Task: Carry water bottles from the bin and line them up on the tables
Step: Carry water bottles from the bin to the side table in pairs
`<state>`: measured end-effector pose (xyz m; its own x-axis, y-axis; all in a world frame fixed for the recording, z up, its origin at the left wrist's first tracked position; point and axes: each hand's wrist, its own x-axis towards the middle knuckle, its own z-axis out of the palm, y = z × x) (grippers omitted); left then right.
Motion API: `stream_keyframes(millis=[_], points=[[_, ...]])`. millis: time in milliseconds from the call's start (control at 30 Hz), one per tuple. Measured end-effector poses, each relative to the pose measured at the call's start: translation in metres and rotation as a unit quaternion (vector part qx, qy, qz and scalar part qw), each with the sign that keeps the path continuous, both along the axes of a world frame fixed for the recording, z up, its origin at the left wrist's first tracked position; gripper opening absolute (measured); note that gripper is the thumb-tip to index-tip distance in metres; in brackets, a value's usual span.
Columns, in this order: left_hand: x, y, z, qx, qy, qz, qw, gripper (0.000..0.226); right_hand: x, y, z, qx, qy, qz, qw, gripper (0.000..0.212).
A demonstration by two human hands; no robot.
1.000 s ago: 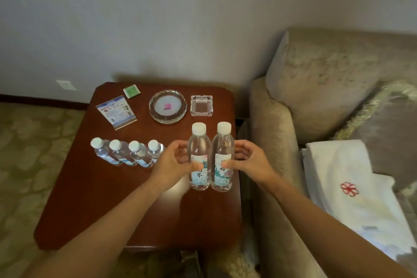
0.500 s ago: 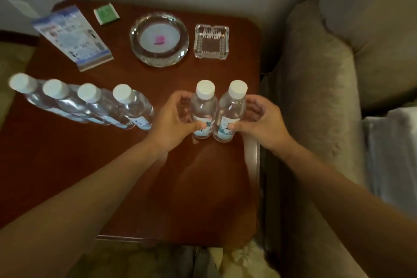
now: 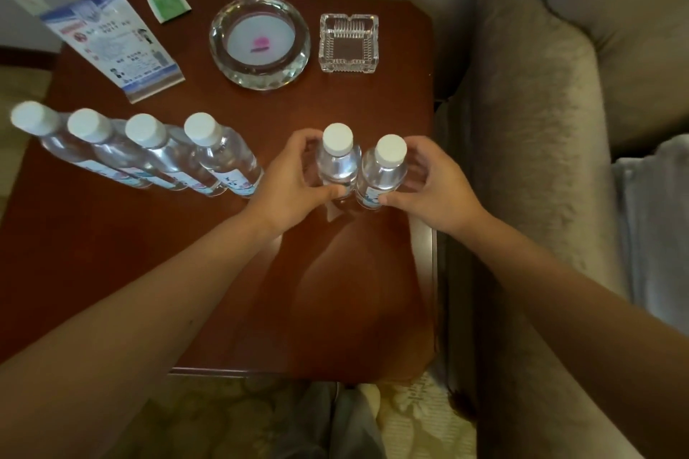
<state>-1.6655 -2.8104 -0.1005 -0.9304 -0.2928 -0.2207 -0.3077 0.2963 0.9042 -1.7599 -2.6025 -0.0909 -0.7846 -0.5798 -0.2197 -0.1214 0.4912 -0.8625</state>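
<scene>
Nearest the camera, patterned carpet lies below the front edge of the desk. Both forearms extend over the bare front half of the desktop.

Left hand: fingers and thumb are curled around the left bottle, with the thumb across its near side. Right hand: fingers and thumb are curled around the right bottle in the same manner. Both bottles are upright, white-capped and touching each other, near the right edge of the desk. Whether their bases rest on the surface cannot be determined.

To the left, well apart from the held pair, a row of four bottles stands side by side on the desk.

Further back, left to right: a printed leaflet, a green packet, a round glass dish and a square glass ashtray. A sofa armrest borders the right side of the desk.
</scene>
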Motion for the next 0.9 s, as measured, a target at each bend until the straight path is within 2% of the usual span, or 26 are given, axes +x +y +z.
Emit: stream_keyframes(millis=[100,233,367,433,567,900], points=[[-0.003,-0.004,0.022,-0.025,0.020,-0.005,0.999,0.065,-0.002,0.000,0.028,0.011,0.038,0.022,0.999,0.067],[-0.014,-0.010,0.059,-0.116,0.035,-0.050,0.991,0.054,-0.009,-0.004,0.065,0.054,0.114,0.051,0.991,0.052],[-0.024,-0.012,0.080,-0.286,0.020,-0.142,0.947,0.044,-0.009,-0.012,0.070,0.110,0.148,0.075,0.980,0.042],[-0.026,-0.012,0.085,-0.329,0.031,-0.162,0.930,0.039,-0.006,-0.015,0.067,0.122,0.166,0.077,0.976,0.036],[-0.023,-0.022,0.088,-0.365,0.040,-0.170,0.915,0.032,-0.004,-0.025,0.064,0.129,0.180,0.055,0.974,0.029],[-0.007,-0.058,0.092,-0.439,0.049,-0.175,0.880,0.038,0.004,-0.065,0.060,0.108,0.185,0.077,0.974,0.022]])
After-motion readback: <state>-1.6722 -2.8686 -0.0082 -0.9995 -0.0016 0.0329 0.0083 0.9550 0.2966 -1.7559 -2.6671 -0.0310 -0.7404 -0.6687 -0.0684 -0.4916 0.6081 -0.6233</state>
